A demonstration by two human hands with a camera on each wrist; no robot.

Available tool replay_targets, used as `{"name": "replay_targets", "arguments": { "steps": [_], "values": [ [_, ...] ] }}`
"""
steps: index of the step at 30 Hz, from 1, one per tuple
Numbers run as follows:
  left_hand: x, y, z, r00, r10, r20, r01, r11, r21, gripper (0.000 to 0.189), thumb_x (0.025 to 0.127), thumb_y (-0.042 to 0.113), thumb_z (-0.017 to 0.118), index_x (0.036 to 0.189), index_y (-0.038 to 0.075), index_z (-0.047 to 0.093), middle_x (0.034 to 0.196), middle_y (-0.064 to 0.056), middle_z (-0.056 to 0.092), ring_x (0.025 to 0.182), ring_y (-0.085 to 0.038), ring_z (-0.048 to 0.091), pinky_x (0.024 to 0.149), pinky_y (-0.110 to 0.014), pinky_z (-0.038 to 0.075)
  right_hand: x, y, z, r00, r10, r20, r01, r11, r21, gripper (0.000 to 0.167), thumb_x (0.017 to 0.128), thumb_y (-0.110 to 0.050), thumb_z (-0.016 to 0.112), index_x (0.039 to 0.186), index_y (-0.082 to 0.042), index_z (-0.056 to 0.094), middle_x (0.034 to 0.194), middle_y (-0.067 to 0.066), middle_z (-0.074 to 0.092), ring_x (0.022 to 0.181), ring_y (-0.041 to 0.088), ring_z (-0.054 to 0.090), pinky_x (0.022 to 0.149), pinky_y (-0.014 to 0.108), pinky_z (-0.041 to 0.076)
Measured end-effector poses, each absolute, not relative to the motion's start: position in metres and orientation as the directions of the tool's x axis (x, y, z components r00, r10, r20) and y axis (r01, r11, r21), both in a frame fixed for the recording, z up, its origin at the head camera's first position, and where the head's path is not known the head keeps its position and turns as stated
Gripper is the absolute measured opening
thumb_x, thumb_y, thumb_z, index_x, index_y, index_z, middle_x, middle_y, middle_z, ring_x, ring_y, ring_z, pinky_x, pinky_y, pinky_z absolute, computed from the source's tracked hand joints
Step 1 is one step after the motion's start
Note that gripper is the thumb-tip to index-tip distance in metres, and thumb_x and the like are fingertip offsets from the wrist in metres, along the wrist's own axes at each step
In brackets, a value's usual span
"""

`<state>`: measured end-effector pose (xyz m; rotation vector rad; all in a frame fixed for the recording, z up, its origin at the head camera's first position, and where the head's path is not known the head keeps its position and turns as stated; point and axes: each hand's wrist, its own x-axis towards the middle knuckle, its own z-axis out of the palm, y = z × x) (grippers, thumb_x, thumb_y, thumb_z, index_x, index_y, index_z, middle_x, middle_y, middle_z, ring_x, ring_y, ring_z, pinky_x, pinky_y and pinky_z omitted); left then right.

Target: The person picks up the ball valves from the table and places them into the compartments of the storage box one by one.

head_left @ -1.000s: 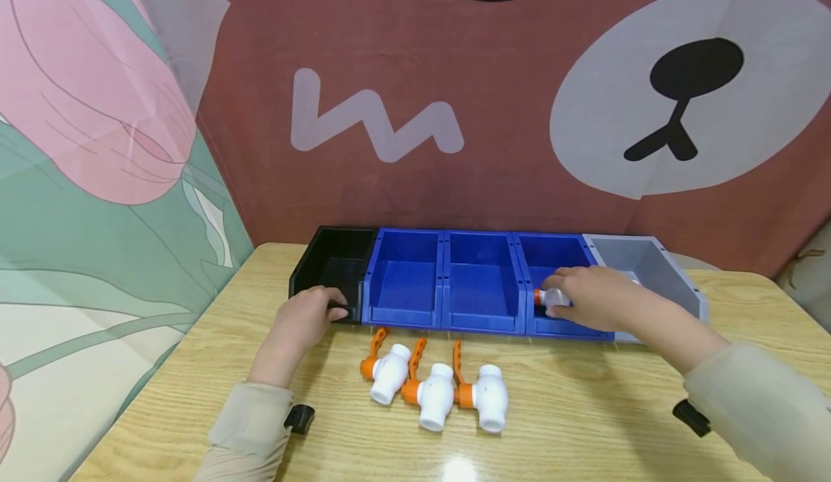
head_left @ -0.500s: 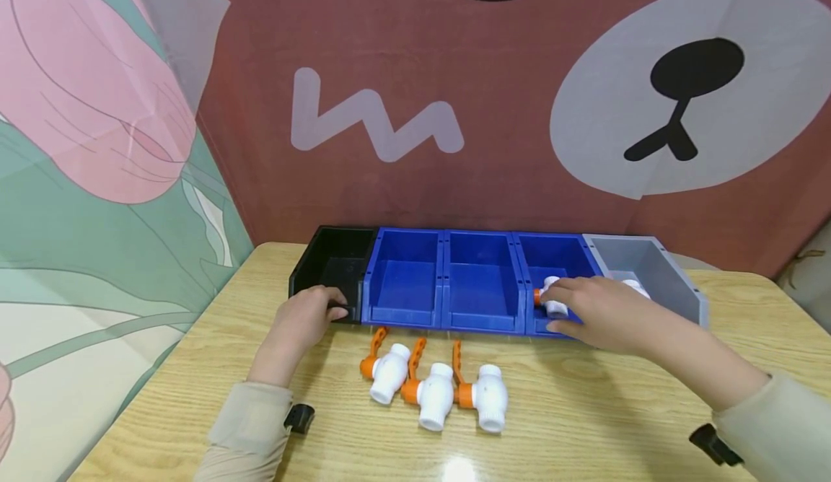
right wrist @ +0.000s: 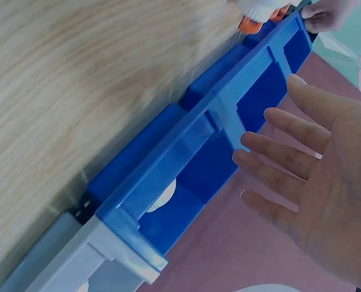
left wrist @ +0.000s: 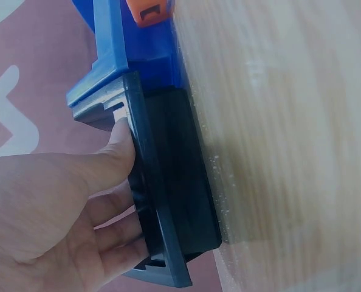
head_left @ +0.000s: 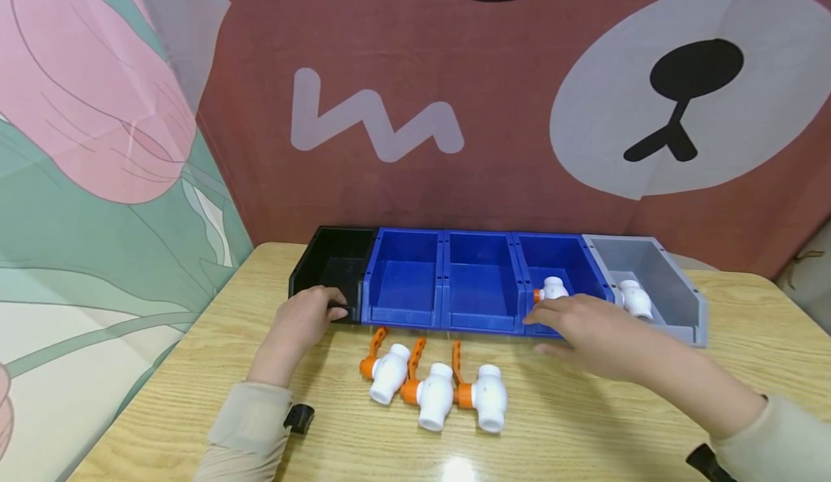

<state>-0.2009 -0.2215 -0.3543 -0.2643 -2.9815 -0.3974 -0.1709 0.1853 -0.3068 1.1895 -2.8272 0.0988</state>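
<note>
Three white-and-orange plastic valves (head_left: 436, 397) lie on the wooden table (head_left: 571, 431) before three blue plastic bins (head_left: 483, 324). Left of those is a black plastic bin (head_left: 344, 244); right, a grey plastic bin (head_left: 669, 280).

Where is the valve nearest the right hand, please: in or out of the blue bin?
In: the head view shows the valve inside the rightmost blue bin, partly behind the right hand.
</note>
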Motion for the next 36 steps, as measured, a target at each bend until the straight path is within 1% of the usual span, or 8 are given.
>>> {"name": "replay_targets", "arguments": {
  "steps": [5,10,15,17,22,25,33,36],
  "values": [
    [-0.201,-0.221,-0.355,-0.976,0.157,0.149,0.191,0.950,0.246,0.015,0.092,0.020,0.071,0.102,0.010,0.075,0.102,-0.010,0.070,0.095,-0.031,0.066,0.083,-0.049,0.055,-0.163,0.178,-0.308,-0.663,-0.743,0.094,-0.747,0.664,-0.017,0.030,0.090,-0.027,0.074,0.116,-0.013,0.069,0.113,-0.001,0.067,0.105,0.027,0.065,0.087,0.048,0.054],
    [-0.201,-0.221,-0.354,-0.976,0.155,0.154,0.189,0.952,0.241,0.015,0.092,0.020,0.071,0.102,0.010,0.075,0.101,-0.010,0.070,0.095,-0.031,0.066,0.083,-0.049,0.055,-0.155,0.171,-0.309,-0.658,-0.746,0.102,-0.751,0.661,-0.009,0.032,0.090,-0.032,0.074,0.116,-0.015,0.069,0.113,-0.004,0.067,0.105,0.025,0.065,0.088,0.048,0.054],
    [-0.199,-0.220,-0.354,-0.976,0.153,0.152,0.188,0.951,0.246,0.015,0.092,0.020,0.071,0.102,0.009,0.075,0.101,-0.010,0.070,0.095,-0.031,0.066,0.083,-0.049,0.055,-0.149,0.166,-0.310,-0.658,-0.746,0.103,-0.751,0.661,-0.006,0.035,0.090,-0.033,0.073,0.118,-0.013,0.069,0.116,0.000,0.067,0.108,0.027,0.064,0.092,0.051,0.052],
    [-0.199,-0.219,-0.353,-0.977,0.151,0.152,0.186,0.951,0.249,0.015,0.092,0.020,0.071,0.102,0.009,0.075,0.101,-0.010,0.070,0.095,-0.031,0.066,0.083,-0.049,0.055,-0.147,0.164,-0.310,-0.656,-0.749,0.095,-0.753,0.658,-0.005,0.036,0.090,-0.033,0.073,0.119,-0.013,0.069,0.116,0.000,0.067,0.108,0.026,0.064,0.092,0.050,0.052],
    [-0.199,-0.220,-0.352,-0.976,0.153,0.157,0.189,0.951,0.247,0.014,0.093,0.019,0.071,0.102,0.009,0.075,0.101,-0.010,0.070,0.095,-0.032,0.066,0.083,-0.049,0.055,-0.145,0.160,-0.313,-0.629,-0.771,0.099,-0.775,0.631,-0.009,0.039,0.089,-0.042,0.073,0.117,-0.016,0.069,0.115,-0.004,0.067,0.106,0.024,0.064,0.092,0.047,0.052],
    [-0.199,-0.220,-0.352,-0.976,0.152,0.156,0.188,0.951,0.246,0.014,0.093,0.019,0.071,0.102,0.009,0.075,0.100,-0.010,0.070,0.095,-0.032,0.066,0.083,-0.049,0.055,-0.145,0.157,-0.316,-0.613,-0.784,0.104,-0.789,0.615,-0.014,0.041,0.088,-0.046,0.071,0.117,-0.018,0.069,0.115,-0.005,0.066,0.107,0.025,0.064,0.093,0.049,0.051],
    [-0.199,-0.219,-0.352,-0.978,0.147,0.148,0.181,0.951,0.250,0.015,0.093,0.020,0.071,0.102,0.009,0.075,0.101,-0.011,0.070,0.095,-0.032,0.066,0.084,-0.049,0.054,-0.138,0.152,-0.320,-0.609,-0.789,0.086,-0.792,0.610,-0.014,0.047,0.086,-0.051,0.071,0.119,-0.017,0.069,0.119,-0.003,0.066,0.109,0.021,0.062,0.095,0.046,0.050],
    [-0.199,-0.219,-0.352,-0.979,0.147,0.144,0.179,0.951,0.250,0.015,0.093,0.020,0.070,0.102,0.009,0.074,0.101,-0.011,0.070,0.095,-0.032,0.066,0.084,-0.049,0.054,-0.137,0.150,-0.320,-0.607,-0.790,0.083,-0.794,0.607,-0.024,0.051,0.087,-0.056,0.068,0.120,-0.017,0.069,0.120,-0.001,0.066,0.110,0.021,0.062,0.097,0.048,0.049]
  ]
}}
